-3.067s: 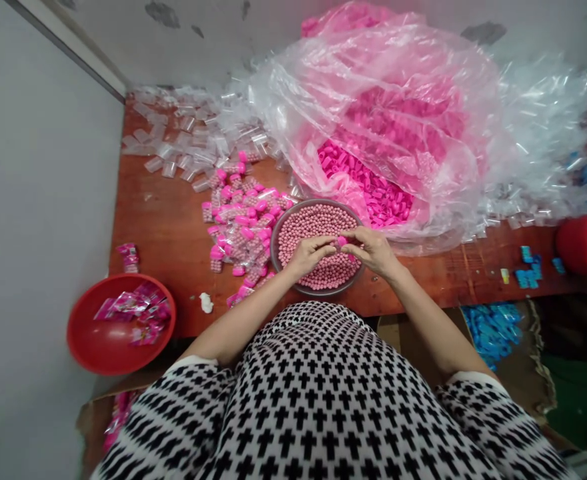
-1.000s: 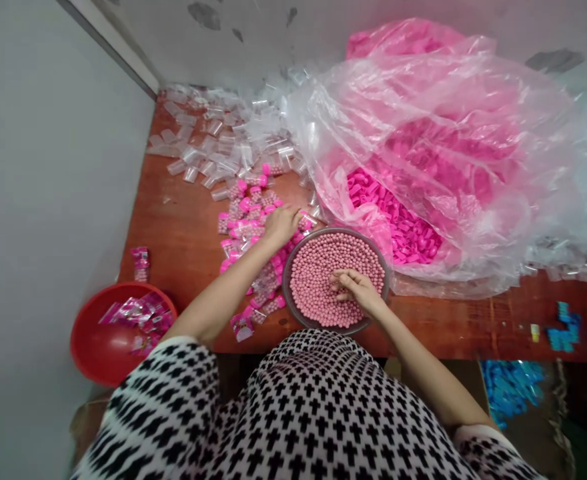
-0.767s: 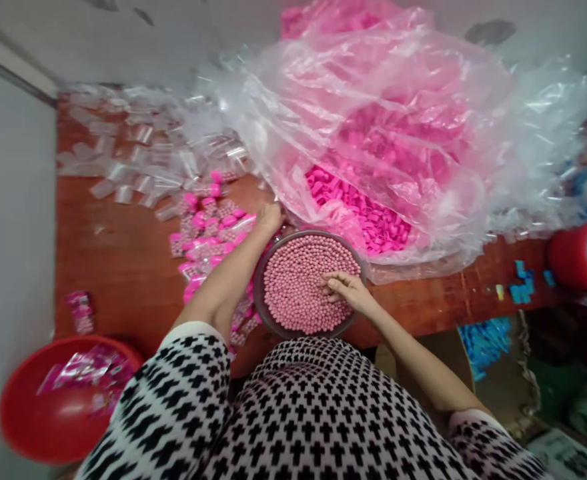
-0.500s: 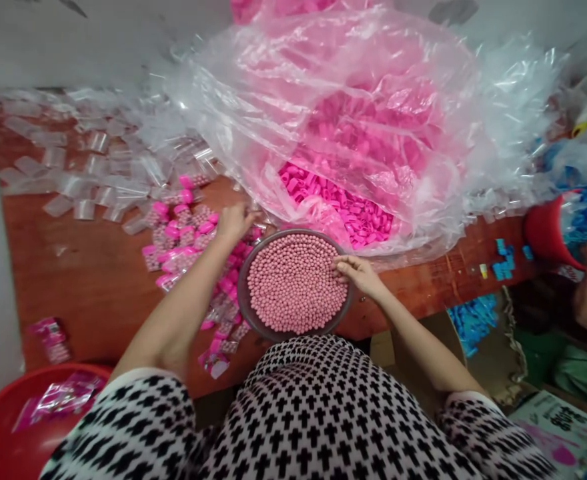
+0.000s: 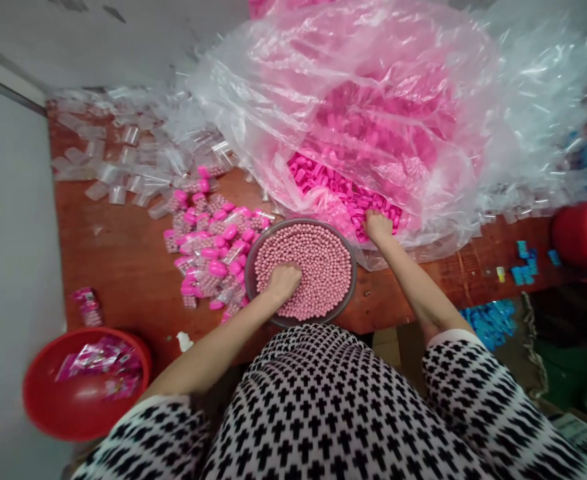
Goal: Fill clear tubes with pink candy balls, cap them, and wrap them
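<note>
Small round pink beads [image 5: 323, 267] fill grey metal bowl [image 5: 301, 221] on red-brown wooden tabletop [image 5: 123, 267]. Our left hand [image 5: 283, 280] buried in them, right hand [image 5: 377, 227] among bright pink plastic caps [image 5: 323, 183]; neither grip readable. We judge pick-up step; lift-out calls for clean pinch.

Wooden table [image 5: 118, 267] with bead bowl [image 5: 298, 221], filled packets [image 5: 208, 253], plastic bag [image 5: 353, 100]
</note>
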`<state>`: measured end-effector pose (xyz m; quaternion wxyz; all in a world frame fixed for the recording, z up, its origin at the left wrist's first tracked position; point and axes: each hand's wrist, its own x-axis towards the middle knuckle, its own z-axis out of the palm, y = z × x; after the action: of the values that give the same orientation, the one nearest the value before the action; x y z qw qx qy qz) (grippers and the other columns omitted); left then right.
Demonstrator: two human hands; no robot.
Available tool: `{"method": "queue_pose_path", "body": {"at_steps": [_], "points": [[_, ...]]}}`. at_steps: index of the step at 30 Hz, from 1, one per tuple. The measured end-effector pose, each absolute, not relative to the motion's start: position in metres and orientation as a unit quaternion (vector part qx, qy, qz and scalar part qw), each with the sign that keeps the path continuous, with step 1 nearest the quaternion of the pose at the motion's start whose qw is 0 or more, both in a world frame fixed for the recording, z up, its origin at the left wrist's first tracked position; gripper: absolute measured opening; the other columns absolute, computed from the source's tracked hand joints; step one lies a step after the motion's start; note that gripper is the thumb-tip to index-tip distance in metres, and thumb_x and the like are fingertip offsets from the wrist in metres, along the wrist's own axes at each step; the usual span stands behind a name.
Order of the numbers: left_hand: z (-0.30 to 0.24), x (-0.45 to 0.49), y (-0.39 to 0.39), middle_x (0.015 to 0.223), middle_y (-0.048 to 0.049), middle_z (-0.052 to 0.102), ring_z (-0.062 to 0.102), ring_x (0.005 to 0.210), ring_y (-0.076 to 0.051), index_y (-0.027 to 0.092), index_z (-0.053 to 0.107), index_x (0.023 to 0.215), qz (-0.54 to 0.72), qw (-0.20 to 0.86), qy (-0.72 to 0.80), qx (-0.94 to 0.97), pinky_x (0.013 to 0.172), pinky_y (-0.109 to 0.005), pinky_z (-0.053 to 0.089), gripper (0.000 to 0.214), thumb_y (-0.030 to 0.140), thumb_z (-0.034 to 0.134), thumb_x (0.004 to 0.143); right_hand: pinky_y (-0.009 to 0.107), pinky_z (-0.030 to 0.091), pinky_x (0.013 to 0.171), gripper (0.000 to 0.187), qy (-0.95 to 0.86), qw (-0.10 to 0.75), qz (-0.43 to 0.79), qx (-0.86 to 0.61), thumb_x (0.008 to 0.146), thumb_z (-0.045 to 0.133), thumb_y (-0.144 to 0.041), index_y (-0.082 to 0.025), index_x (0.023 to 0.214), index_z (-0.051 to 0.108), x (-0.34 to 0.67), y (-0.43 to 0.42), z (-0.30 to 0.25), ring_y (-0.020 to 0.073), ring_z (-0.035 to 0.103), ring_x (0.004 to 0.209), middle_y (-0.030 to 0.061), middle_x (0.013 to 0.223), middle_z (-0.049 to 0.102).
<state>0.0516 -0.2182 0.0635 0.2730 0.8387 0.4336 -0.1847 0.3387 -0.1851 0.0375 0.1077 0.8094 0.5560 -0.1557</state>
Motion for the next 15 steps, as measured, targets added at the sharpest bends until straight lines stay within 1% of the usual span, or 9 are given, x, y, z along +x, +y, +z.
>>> {"method": "queue_pose_path", "body": {"at_steps": [4, 6, 8, 9, 11, 13, 15], "points": [[0.038, 0.087, -0.213, 0.092, -0.0174, 0.067, 0.064, 0.087, -0.022, 0.007, 0.066, 0.090, -0.149, 0.295, 0.445, 0.832, 0.073, -0.030, 0.048, 0.028, 0.003, 0.040, 0.080, 0.037, 0.045, 0.079, 0.037, 0.578, 0.147, -0.135, 0.792, 0.089, 0.045, -0.033, -0.013, 0.121, 0.051, 0.343, -0.186, 0.036, 0.0292, 0.058, 0.101, 0.0191, 0.116, 0.058], [0.032, 0.095, -0.211, 0.095, -0.0167, 0.067, 0.064, 0.089, -0.023, 0.008, 0.066, 0.093, -0.118, 0.308, 0.450, 0.830, 0.075, -0.031, 0.048, 0.028, 0.007, 0.039, 0.084, 0.036, 0.045, 0.077, 0.036, 0.603, 0.143, -0.129, 0.774, 0.090, 0.042, -0.033, -0.015, 0.120, 0.052, 0.343, -0.187, 0.036, 0.0291, 0.056, 0.103, 0.0186, 0.118, 0.057], [0.029, 0.093, -0.212, 0.099, -0.0138, 0.066, 0.063, 0.092, -0.021, 0.011, 0.064, 0.097, -0.082, 0.321, 0.451, 0.829, 0.080, -0.031, 0.048, 0.028, 0.014, 0.037, 0.089, 0.035, 0.044, 0.076, 0.035, 0.620, 0.132, -0.127, 0.763, 0.091, 0.040, -0.033, -0.016, 0.118, 0.054, 0.343, -0.189, 0.035, 0.0290, 0.055, 0.105, 0.0183, 0.119, 0.056], [0.029, 0.088, -0.213, 0.101, -0.0117, 0.067, 0.063, 0.094, -0.019, 0.013, 0.063, 0.100, -0.044, 0.344, 0.449, 0.824, 0.082, -0.030, 0.047, 0.028, 0.017, 0.037, 0.091, 0.035, 0.044, 0.076, 0.035, 0.623, 0.126, -0.127, 0.762, 0.091, 0.040, -0.033, -0.016, 0.117, 0.055, 0.344, -0.190, 0.034, 0.0289, 0.054, 0.105, 0.0182, 0.120, 0.056], [0.031, 0.075, -0.217, 0.106, -0.0085, 0.066, 0.061, 0.100, -0.017, 0.016, 0.061, 0.105, 0.084, 0.425, 0.436, 0.788, 0.088, -0.030, 0.046, 0.026, 0.021, 0.040, 0.092, 0.036, 0.044, 0.076, 0.034, 0.613, 0.117, -0.131, 0.770, 0.090, 0.040, -0.032, -0.015, 0.115, 0.056, 0.345, -0.192, 0.034, 0.0289, 0.055, 0.104, 0.0183, 0.117, 0.058], [0.033, 0.061, -0.221, 0.113, -0.0079, 0.065, 0.058, 0.107, -0.017, 0.017, 0.062, 0.105, 0.230, 0.510, 0.415, 0.717, 0.095, -0.033, 0.044, 0.023, 0.024, 0.046, 0.090, 0.037, 0.043, 0.076, 0.035, 0.592, 0.113, -0.137, 0.786, 0.089, 0.042, -0.030, -0.013, 0.115, 0.056, 0.348, -0.195, 0.036, 0.0292, 0.057, 0.100, 0.0187, 0.112, 0.061], [0.035, 0.050, -0.225, 0.118, -0.0085, 0.063, 0.056, 0.113, -0.019, 0.017, 0.062, 0.105, 0.306, 0.558, 0.402, 0.658, 0.100, -0.036, 0.041, 0.023, 0.028, 0.052, 0.087, 0.038, 0.044, 0.076, 0.035, 0.574, 0.100, -0.137, 0.801, 0.088, 0.043, -0.030, -0.012, 0.115, 0.057, 0.352, -0.199, 0.039, 0.0293, 0.060, 0.096, 0.0189, 0.106, 0.064]]}}
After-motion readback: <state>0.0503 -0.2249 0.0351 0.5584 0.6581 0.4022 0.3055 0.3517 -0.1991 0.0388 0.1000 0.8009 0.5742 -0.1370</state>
